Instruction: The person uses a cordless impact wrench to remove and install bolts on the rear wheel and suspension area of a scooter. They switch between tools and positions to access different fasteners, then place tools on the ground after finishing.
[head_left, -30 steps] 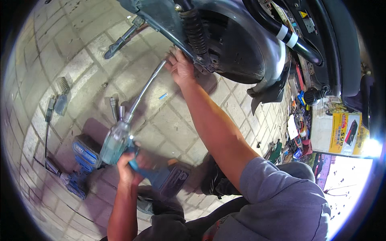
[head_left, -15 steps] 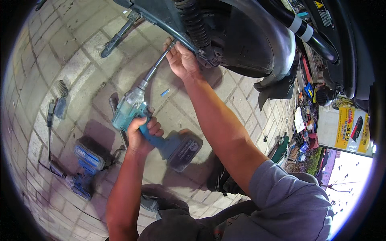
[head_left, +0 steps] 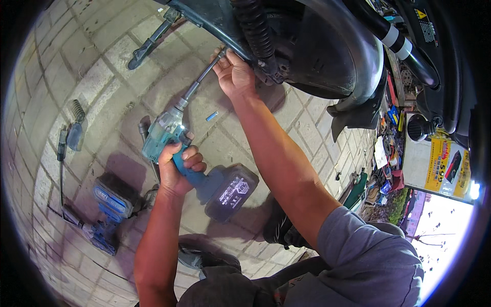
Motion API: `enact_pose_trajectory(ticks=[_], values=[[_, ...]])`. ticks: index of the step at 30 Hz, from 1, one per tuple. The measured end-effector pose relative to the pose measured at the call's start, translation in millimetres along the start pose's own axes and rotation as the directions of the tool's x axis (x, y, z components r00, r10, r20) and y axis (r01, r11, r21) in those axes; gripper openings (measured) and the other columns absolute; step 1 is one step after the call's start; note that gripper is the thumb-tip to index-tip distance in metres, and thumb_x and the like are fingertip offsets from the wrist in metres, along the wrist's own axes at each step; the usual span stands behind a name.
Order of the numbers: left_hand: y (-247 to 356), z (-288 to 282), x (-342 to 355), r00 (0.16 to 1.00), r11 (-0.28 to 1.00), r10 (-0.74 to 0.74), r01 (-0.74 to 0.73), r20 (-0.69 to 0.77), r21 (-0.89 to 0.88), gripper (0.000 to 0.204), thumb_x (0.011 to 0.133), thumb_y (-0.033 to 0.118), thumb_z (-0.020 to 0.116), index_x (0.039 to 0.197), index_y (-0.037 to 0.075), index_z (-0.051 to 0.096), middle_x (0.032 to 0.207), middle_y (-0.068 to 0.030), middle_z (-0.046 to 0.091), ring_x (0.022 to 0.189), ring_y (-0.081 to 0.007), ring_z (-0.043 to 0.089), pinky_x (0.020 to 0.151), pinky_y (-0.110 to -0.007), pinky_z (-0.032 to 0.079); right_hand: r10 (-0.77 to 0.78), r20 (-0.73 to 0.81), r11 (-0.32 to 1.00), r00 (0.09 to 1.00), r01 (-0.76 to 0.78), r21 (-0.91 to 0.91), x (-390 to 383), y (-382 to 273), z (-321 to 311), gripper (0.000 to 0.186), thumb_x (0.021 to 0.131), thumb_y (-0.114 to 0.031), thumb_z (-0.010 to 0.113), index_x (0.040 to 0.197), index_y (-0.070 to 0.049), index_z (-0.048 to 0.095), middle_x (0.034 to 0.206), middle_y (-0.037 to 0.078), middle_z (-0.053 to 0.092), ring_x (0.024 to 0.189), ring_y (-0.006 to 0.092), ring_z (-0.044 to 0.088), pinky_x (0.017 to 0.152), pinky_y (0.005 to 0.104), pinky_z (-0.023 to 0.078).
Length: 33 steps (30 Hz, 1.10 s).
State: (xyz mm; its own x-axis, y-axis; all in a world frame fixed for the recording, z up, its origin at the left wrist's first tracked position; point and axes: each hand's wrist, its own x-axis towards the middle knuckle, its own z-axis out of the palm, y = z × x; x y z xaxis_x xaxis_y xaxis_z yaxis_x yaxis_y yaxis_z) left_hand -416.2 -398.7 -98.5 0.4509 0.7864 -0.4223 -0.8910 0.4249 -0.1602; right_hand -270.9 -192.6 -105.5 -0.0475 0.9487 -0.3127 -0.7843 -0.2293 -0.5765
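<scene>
Two hands show in the head view: the left hand (head_left: 176, 166) clamped on a drill (head_left: 162, 134); ahead of it, the right hand (head_left: 237, 77), fingers curled around the tip of the drill's rod (head_left: 193, 89), beside a scooter (head_left: 327, 53).

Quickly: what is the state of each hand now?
Left hand: closed on the teal pistol-shaped power tool.
Right hand: curled at the tip of the slim silver metal rod; grip cannot be told.
</scene>
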Motion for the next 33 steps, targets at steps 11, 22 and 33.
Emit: enact_pose_trajectory(ticks=[11, 22, 33], values=[[-3, 0, 7, 0.992, 0.980, 0.100, -0.085, -0.077, 0.178, 0.027, 0.073, 0.019, 0.058, 0.098, 0.012, 0.050, 0.061, 0.0003, 0.040, 0.055, -0.0124, 0.038, 0.056, -0.028, 0.035, 0.069, -0.009, 0.997, 0.998, -0.069, 0.023, -3, -3, 2, 0.010, 0.087, -0.007, 0.057, 0.096, -0.009, 0.060, 0.091, 0.004, 0.063, 0.087, 0.0195, 0.062, 0.081, 0.0375, 0.051], [-8, -6, 7, 0.992, 0.988, 0.091, -0.078, -0.091, 0.134, 0.022, 0.075, 0.023, 0.058, 0.092, 0.011, 0.051, 0.060, 0.0019, 0.041, 0.051, -0.0094, 0.038, 0.052, -0.027, 0.036, 0.060, 0.047, 0.998, 0.997, -0.059, -0.015, -2, -7, 4, 0.013, 0.087, -0.002, 0.057, 0.098, -0.009, 0.059, 0.093, 0.004, 0.062, 0.088, 0.0192, 0.062, 0.080, 0.0369, 0.053], [-8, -3, -2, 0.992, 0.988, 0.063, -0.047, -0.107, 0.148, 0.028, 0.073, 0.022, 0.059, 0.099, 0.013, 0.053, 0.060, 0.0019, 0.041, 0.051, -0.0097, 0.035, 0.053, -0.027, 0.032, 0.044, 0.022, 0.995, 0.999, -0.046, 0.090, -1, -3, 6, 0.010, 0.090, -0.015, 0.056, 0.098, -0.011, 0.059, 0.094, 0.001, 0.063, 0.085, 0.0171, 0.062, 0.085, 0.0373, 0.049]])
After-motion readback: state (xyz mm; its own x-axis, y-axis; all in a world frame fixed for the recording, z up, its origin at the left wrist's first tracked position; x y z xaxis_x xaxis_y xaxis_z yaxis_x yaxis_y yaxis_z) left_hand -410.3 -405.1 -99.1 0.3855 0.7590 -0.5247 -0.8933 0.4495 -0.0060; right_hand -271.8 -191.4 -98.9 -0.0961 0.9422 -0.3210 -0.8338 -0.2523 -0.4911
